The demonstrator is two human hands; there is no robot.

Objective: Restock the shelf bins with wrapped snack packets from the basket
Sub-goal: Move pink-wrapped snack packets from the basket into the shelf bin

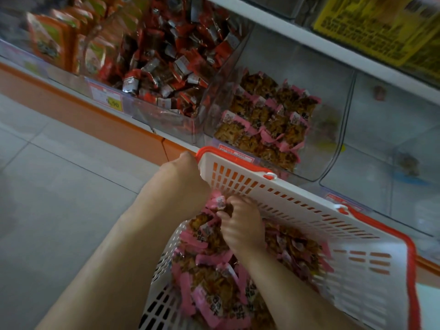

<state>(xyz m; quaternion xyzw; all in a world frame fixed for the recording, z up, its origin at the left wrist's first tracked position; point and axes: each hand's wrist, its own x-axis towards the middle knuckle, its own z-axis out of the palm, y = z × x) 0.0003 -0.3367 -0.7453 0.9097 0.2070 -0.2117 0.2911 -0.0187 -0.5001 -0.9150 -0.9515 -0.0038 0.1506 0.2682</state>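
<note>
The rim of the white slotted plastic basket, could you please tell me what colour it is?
Red-orange, running along the white slotted plastic basket's rim; clearest in the head view.

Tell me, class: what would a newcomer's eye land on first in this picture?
Front and centre, a white basket with a red rim, heaped with pink-edged snack packets. The right hand digs into them; the left hand grips the basket's corner. Behind, a clear bin holds matching packets.
</note>
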